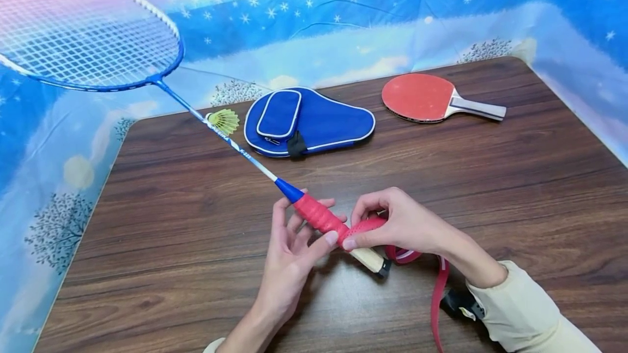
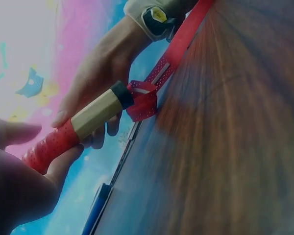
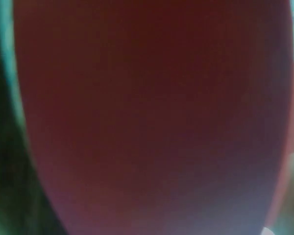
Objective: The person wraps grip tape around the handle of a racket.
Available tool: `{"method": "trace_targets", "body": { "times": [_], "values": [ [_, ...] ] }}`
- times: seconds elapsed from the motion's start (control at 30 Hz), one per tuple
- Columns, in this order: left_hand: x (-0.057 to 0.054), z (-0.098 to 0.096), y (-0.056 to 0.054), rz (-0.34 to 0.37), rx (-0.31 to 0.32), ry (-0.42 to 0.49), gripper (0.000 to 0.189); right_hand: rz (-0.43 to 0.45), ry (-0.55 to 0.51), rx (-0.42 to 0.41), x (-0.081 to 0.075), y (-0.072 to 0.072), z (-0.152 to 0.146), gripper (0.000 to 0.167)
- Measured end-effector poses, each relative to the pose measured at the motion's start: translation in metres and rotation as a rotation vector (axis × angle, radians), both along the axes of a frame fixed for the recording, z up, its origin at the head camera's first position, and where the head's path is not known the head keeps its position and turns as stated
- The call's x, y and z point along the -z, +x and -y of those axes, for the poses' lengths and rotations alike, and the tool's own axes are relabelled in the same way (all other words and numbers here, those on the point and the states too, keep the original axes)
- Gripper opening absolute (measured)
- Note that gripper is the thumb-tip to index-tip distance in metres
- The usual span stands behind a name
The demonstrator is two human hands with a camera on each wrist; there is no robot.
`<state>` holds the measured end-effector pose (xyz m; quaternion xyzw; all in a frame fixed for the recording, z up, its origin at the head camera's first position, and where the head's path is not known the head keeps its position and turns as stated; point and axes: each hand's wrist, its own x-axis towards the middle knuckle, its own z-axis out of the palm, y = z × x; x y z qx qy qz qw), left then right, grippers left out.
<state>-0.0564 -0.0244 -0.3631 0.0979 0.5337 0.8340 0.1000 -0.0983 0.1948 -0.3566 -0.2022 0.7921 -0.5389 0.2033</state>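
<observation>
And here are 2 hands on 1 racket (image 1: 186, 103), held over the dark wooden desk (image 1: 196, 222), its strung head up at the far left, cut by the edge of view! The left hand (image 1: 287, 263) has the handle (image 1: 365, 259), fingers partly curled around it, thumb against the red tape (image 1: 319, 215) near the lower end of the wound part. Just beside it, the right hand (image 1: 407, 222) pinches the loose run of that tape between bent fingers and thumb, drawn close. Red covers the handle below the blue cone (image 1: 289, 190); pale wood shows below that, down to the black butt. The spare tape loops under the right hand and trails out of view at the bottom. Behind: a yellow shuttlecock (image 1: 225, 122) by the shaft, a blue case (image 1: 333, 119) beside it, then a red bat (image 1: 422, 98), handle pointing right. The right wrist view? Mostly dark red blur, too soft to read!
</observation>
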Motion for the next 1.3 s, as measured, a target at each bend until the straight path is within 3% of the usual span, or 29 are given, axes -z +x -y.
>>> {"method": "trace_targets", "body": {
  "times": [0.17, 0.37, 0.57, 0.87, 1.1, 1.3],
  "values": [
    [0.0030, -0.0015, 0.0006, -0.021, -0.011, -0.105, 0.076, -0.026, 0.013, -0.010, 0.0008, 0.0026, 0.0045, 0.026],
    [0.0015, -0.0001, -0.0006, -0.043, -0.025, -0.128, 0.075, -0.057, 0.060, -0.013, 0.0026, 0.0019, 0.0047, 0.028],
    [0.0000, 0.0025, -0.0016, -0.050, -0.038, -0.164, 0.078, -0.067, 0.030, -0.065, 0.0030, -0.0004, 0.0022, 0.020],
    [0.0006, 0.0040, -0.0030, -0.067, -0.016, -0.143, 0.081, -0.066, 0.007, -0.097, 0.0028, -0.0020, -0.0022, 0.012],
    [0.0031, 0.0018, -0.0011, -0.046, -0.021, -0.099, 0.064, -0.070, 0.020, -0.073, 0.0033, -0.0020, -0.0024, 0.012],
    [0.0044, 0.0016, -0.0013, -0.088, 0.019, -0.083, 0.060, -0.077, 0.034, -0.049, 0.0038, -0.0015, -0.0009, 0.013]
  ]
}}
